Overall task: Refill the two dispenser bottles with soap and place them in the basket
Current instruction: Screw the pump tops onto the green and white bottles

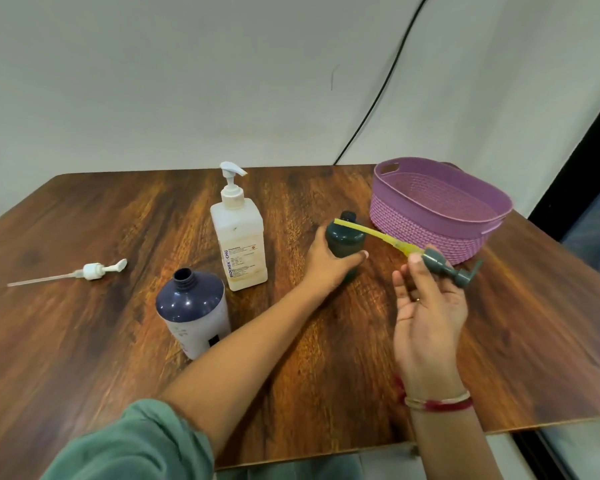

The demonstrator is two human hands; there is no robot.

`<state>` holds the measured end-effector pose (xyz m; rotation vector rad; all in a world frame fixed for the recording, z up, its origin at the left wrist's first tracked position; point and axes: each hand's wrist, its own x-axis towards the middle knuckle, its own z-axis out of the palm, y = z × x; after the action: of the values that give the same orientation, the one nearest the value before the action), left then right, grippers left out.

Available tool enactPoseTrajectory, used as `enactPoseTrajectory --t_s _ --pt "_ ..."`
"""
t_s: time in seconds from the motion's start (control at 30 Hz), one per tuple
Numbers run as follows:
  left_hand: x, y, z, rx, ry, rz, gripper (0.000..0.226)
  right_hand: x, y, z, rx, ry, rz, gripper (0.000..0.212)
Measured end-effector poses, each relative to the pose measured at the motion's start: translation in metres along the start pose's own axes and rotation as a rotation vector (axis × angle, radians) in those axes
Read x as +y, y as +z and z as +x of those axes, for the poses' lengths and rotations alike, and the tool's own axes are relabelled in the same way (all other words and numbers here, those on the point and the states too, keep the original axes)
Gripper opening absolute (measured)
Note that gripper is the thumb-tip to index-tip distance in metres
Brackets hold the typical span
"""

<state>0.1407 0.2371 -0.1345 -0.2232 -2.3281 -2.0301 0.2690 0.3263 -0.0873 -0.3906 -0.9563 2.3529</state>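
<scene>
A: What is hidden or hard to make out?

B: The lower part of the green bottle (346, 239) is covered by the left hand (326, 263). Its fingers and thumb wrap the body, so only the shoulder and the open neck show. The wall is dark, and I cannot tell whether soap is inside.

A: And the other hand?

B: The right hand (426, 313) is palm up and slightly blurred. It pinches the pump (442, 263) at the collar, thumb on the near side. The fingertips behind the pump are out of sight, and the other fingers are loosely spread.

A: Where does the tube go?

B: The yellow tube (371, 232) slants from the pump towards the left hand. Its tip crosses the green bottle's shoulder just above that hand's knuckles. I cannot tell whether it touches the bottle or only passes in front.

A: And the rest?

B: The basket (440, 220) stands just beyond the right hand. The pump overlaps its near wall, and the near rim hides part of its floor. The white bottle (239, 237), its pump on, stands just left of the left hand, with label print too small to read. The blue bottle (191, 306), neck open, stands left of the left forearm, nearer the person than either hand. A white pump (92, 271) lies on the table (84, 341), well to the left of the left hand.
</scene>
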Motion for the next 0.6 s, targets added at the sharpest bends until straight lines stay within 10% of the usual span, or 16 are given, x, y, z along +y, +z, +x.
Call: enactPoseTrajectory --t_s 0.6 --pt "-0.01 -0.102 -0.105 -0.024 0.049 0.015 0.058 -0.009 0.044 -0.043 -0.349 -0.492 -0.419 0.021"
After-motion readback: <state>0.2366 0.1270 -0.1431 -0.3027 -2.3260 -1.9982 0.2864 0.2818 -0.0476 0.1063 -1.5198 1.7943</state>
